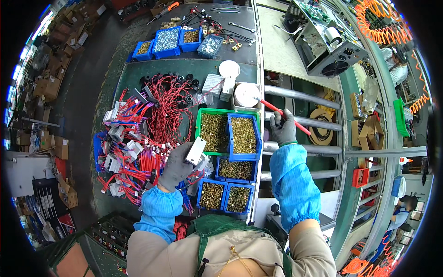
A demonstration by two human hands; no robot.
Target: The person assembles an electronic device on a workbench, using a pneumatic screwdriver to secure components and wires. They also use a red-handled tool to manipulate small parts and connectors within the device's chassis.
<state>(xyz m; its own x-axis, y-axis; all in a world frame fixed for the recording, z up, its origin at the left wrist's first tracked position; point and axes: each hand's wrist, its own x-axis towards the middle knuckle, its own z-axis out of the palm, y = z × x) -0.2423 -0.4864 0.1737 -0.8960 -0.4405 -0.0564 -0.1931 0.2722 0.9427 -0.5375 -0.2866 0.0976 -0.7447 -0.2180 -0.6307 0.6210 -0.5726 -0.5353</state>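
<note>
My gloved left hand [174, 168] grips a small silver-white rectangular metal block [196, 150] with small holes in its face, held above the left edge of the green bin. In my gloved right hand [284, 128] is a long red-handled stick [302, 129], slanting up to the left. Its far end reaches into a round white tub [247, 95] of white paste; the tip itself is hard to make out. Next to the tub lie a round white lid [229, 69], a finned metal heat sink [212, 84] and more metal blocks [228, 86].
Blue bins of brass-coloured screws [211, 195] and a green bin [201, 121] stand before me. Red wire bundles [164, 115] cover the bench's left side. Metal rollers [302, 148] run on the right; an opened metal-cased unit [330, 44] stands beyond. Co-workers are at far right.
</note>
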